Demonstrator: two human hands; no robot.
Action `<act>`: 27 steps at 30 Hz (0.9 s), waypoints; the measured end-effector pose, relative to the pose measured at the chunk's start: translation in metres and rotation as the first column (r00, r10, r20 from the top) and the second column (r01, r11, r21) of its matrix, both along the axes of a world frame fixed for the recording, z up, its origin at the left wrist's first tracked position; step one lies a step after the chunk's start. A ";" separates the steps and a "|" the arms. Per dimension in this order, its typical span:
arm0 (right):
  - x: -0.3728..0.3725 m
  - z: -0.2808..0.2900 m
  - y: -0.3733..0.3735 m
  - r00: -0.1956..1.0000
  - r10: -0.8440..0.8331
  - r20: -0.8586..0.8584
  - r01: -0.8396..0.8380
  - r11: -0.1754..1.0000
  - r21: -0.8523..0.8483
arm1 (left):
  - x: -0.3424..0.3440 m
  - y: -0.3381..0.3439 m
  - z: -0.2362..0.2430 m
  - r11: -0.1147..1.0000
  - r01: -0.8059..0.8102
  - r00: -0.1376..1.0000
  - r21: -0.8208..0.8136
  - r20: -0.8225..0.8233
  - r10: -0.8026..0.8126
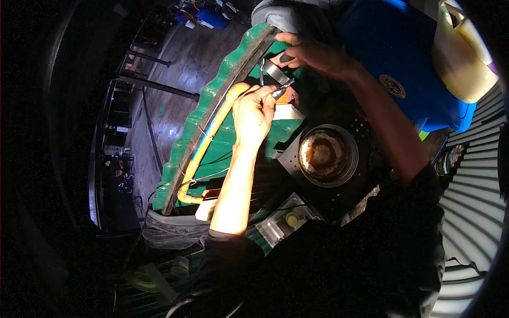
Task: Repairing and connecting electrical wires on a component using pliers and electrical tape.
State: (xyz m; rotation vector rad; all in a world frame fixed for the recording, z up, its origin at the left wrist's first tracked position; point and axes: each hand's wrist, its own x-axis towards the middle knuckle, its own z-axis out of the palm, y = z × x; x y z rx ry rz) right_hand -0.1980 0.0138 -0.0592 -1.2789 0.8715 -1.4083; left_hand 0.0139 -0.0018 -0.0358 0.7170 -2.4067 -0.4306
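Observation:
My left hand (254, 111) is closed in a pinch on a small dark tool (279, 93) with a shiny metal tip, whose kind I cannot make out. Just beyond that tip lies a short silver cylinder (275, 72). My right hand (318, 57) reaches in from the right with fingers apart, its fingertips near the wooden edge strip (265, 43) and the cylinder. Something dark covers one of its fingertips. Beside my left wrist, an orange pipe (204, 146) with a blue stripe runs along a green corrugated sheet (225, 151), tied on with wire.
A round metal pan (323, 153) with brown residue sits right of my left forearm. Nearer me is a clear plastic tray (278, 228). A blue bin (384, 58) and a yellowed plastic jug (461, 58) stand at the right, near a white ribbed panel (474, 196).

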 end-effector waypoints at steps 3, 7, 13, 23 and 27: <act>0.031 0.013 0.018 0.983 -0.161 -0.092 0.154 0.985 -0.077 | -0.004 0.000 -0.002 0.993 -0.088 0.996 -0.084 -0.027 0.086; 0.078 0.026 0.053 0.927 -0.373 -0.047 0.362 0.920 -0.150 | -0.005 -0.004 -0.002 0.947 -0.234 0.971 -0.220 0.002 0.240; 0.093 -0.002 0.049 0.869 -0.475 0.141 0.493 0.802 -0.338 | -0.010 -0.010 -0.005 0.997 -0.062 0.990 -0.039 -0.127 0.057; 0.066 -0.024 0.023 0.922 -0.372 0.108 0.377 0.796 -0.474 | -0.010 0.004 0.015 0.952 -0.266 0.936 -0.154 0.196 0.294; 0.078 -0.010 0.021 0.912 -0.396 0.109 0.395 0.772 -0.497 | -0.009 -0.002 0.014 0.955 -0.291 0.941 -0.058 0.164 0.297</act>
